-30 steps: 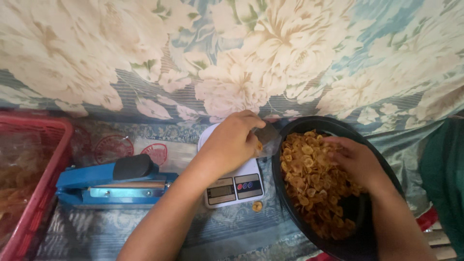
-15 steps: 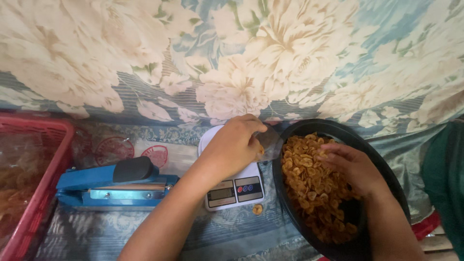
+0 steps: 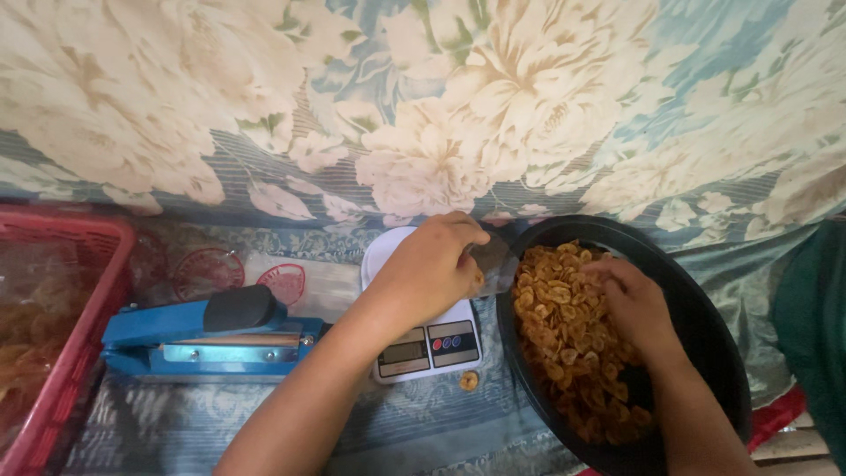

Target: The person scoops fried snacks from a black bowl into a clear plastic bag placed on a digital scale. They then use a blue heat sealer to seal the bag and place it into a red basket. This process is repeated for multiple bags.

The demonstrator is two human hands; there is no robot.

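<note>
Hands at work over golden, curled fried chips (image 3: 564, 335) heaped in a wide, round black basin (image 3: 705, 326) at the right of a cloth-covered table (image 3: 220, 432). My right hand (image 3: 630, 304) lies on top of the heap with fingers curled down into the chips, gathering some; how much it has caught I cannot tell. My left hand (image 3: 432, 269) hovers above a small white digital kitchen scale (image 3: 423, 339), closed around the mouth of a clear plastic bag (image 3: 493, 260) that it holds just at the basin's near rim. The scale sits just beside the basin, its display panel facing me. One stray chip (image 3: 469, 381) lies on the table in front of the scale. To the left of the scale rests a blue metal heat sealer with a black knob handle (image 3: 207, 330), and behind it lie clear packets with round red printed marks (image 3: 229, 273). At the far left edge stands a red plastic crate (image 3: 62, 344) holding bagged brown snacks. A floral cloth of cream and blue (image 3: 423, 106) hangs across the back.
</note>
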